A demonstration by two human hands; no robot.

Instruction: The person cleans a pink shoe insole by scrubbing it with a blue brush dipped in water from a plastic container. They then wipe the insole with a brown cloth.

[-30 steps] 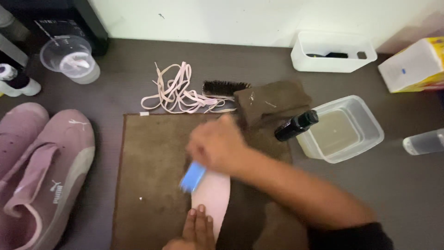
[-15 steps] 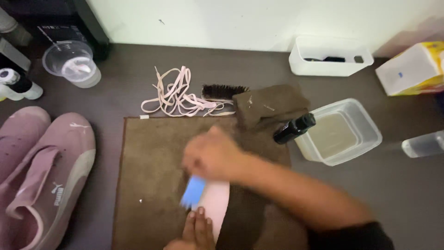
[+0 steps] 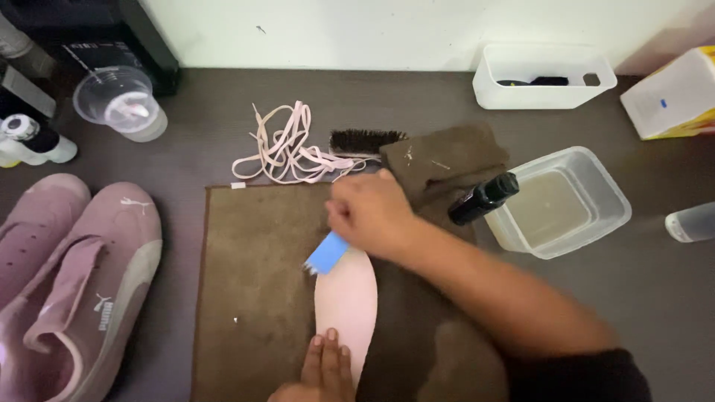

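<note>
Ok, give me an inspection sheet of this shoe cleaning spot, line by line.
Surface: dark table, brown towel spread on it.
Job's things: pink insole on towel; blue brush.
Clutter: pink laces, bristle brush, dark bottle, tub of water, pink shoes, plastic cup.
Grippers: right hand grips blue brush; left hand presses insole.
Cables: nothing seen.
Surroundings: white wall, white tray.

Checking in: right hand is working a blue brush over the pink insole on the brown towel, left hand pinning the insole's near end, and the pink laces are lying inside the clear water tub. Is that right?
Not quite: the head view shows the pink laces on the bare floor beyond the brown towel, not in the clear water tub. The rest holds: right hand with blue brush on the pink insole, left hand pinning its near end.
</note>
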